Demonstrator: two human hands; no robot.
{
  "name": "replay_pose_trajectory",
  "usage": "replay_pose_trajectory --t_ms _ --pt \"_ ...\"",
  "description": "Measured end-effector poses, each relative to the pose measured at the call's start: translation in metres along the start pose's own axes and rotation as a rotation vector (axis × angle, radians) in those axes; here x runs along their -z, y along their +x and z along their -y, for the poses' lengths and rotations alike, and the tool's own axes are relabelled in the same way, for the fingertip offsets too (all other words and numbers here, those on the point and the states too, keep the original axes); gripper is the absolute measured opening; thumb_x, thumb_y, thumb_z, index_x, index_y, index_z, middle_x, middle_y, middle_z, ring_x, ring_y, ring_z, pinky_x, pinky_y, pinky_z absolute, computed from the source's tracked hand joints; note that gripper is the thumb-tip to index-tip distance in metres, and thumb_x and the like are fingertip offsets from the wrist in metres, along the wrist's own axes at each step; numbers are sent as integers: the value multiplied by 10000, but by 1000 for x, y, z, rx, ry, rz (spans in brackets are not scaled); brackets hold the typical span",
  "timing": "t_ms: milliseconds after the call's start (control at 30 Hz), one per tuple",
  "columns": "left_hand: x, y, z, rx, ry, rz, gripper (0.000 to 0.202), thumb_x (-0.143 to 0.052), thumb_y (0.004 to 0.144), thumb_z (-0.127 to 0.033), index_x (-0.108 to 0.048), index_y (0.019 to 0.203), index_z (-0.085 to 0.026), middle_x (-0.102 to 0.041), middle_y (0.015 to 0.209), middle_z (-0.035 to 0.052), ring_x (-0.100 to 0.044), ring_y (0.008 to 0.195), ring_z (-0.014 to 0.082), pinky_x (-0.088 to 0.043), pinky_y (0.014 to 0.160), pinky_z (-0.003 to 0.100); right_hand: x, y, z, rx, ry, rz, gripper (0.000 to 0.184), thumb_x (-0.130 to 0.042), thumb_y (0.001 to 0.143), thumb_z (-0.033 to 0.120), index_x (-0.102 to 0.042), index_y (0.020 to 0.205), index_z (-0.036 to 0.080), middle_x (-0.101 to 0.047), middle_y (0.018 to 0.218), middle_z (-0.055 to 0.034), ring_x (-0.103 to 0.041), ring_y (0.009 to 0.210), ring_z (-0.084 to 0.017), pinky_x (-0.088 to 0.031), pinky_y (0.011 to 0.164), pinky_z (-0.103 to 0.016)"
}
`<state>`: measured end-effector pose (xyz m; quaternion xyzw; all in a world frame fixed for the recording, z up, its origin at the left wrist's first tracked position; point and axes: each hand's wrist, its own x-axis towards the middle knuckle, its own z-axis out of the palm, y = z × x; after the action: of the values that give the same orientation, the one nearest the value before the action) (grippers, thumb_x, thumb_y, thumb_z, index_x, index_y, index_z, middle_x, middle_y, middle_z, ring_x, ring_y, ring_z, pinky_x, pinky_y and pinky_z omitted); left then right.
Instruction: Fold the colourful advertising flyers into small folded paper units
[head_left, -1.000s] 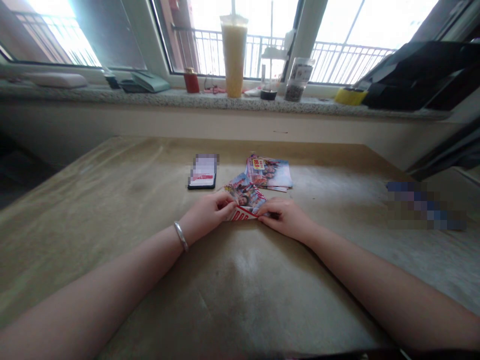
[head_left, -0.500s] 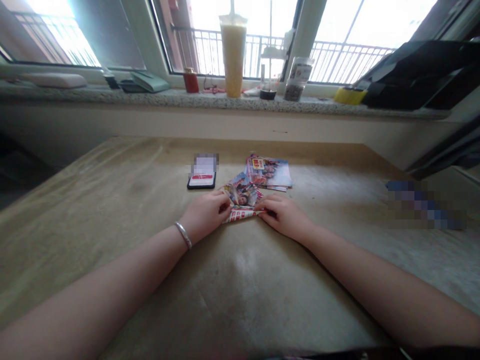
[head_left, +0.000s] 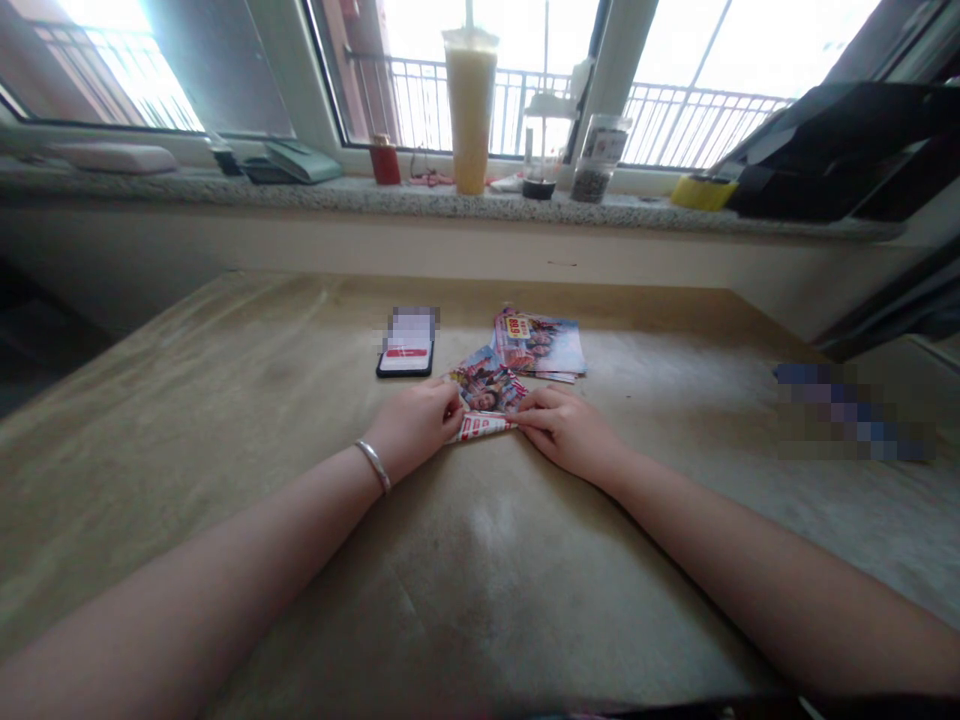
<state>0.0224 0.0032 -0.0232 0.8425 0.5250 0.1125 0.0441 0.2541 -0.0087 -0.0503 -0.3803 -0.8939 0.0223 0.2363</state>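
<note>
A colourful printed flyer [head_left: 486, 385] lies on the table between my hands, its near edge folded over to show a white strip with red print. My left hand [head_left: 420, 418], a silver bangle at its wrist, grips the flyer's left side with curled fingers. At the right end of the fold, my right hand [head_left: 564, 425] presses the paper with its fingers held together; the fingertips partly cover the edge. Just beyond the flyer lies a stack of similar flyers [head_left: 551, 345], which it slightly overlaps.
A phone [head_left: 405, 362] with a lit screen lies left of the flyers. On the table's right side is a blurred-out bluish item [head_left: 847, 410]. Along the granite windowsill [head_left: 315, 198] stand a tall cup of yellow drink [head_left: 471, 120], a red jar [head_left: 385, 163] and a clear container [head_left: 600, 160].
My right fingers have shifted slightly along the folded strip and lie flatter on it. My left hand keeps its hold on the flyer's left side; the view has moved a little.
</note>
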Motion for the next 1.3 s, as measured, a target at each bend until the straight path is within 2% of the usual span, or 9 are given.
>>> replay_pose_trajectory --t_ms 433,567,667,767,867,933,1100,1300 --pt "-4 2 1 -18 27 -35 162 -494 847 -268 -548 736 -163 -576 788 22 -512 654 126 -354 584 239 1 1 1 -4 -68 13 253 -513 883 201 -707 1040 246 -662 986 -60 -569 894 -182 -456 785 -308" --pt "-5 2 2 -25 -7 -55 119 -522 833 -262 -567 778 -167 -567 807 20 -520 659 126 -369 575 230 3 1 3 7 -80 26 268 -515 880 193 -693 1073 244 -655 996 -68 -559 908 -192 -453 789 -318" --pt "-4 0 6 -91 -51 -59 125 -521 848 -266 -598 808 -176 -564 868 26 -536 703 126 -402 614 228 3 1 4 16 -93 36 302 -500 887 187 -671 1120 278 -648 994 -62 -552 906 -190 -448 783 -315" --pt "0 -3 11 -193 -111 6 231 -464 900 -328 -634 840 -184 -580 893 39 -558 747 136 -441 673 247 3 1 4 28 -108 44 319 -484 897 190 -659 1141 298 -640 998 -62 -546 896 -188 -444 779 -313" --pt "5 -6 14 -391 -87 48 260 -598 817 -412 -656 948 -195 -600 954 60 -568 885 188 -465 781 295 2 1 3 44 -110 51 322 -475 899 188 -653 1151 282 -634 1014 -67 -543 908 -193 -446 790 -317" --pt "5 -6 14 -447 -50 19 249 -593 829 -366 -657 999 -195 -609 979 72 -564 931 199 -467 824 315 3 0 3 56 -106 49 328 -469 900 181 -646 1161 272 -634 1011 -65 -546 908 -193 -451 802 -320" --pt "-3 -5 13 -478 49 -83 250 -462 923 -304 -661 1047 -216 -638 981 59 -567 942 191 -471 847 314 4 -3 3 88 -105 6 311 -494 877 171 -645 1142 234 -640 955 -67 -559 877 -189 -464 810 -318" --pt "-2 -8 8 -444 176 -98 282 -422 934 -322 -669 1025 -222 -649 984 58 -592 931 194 -485 849 333 3 -2 0 58 -4 -40 245 -497 864 149 -675 1025 198 -641 988 -78 -570 926 -187 -473 825 -315"
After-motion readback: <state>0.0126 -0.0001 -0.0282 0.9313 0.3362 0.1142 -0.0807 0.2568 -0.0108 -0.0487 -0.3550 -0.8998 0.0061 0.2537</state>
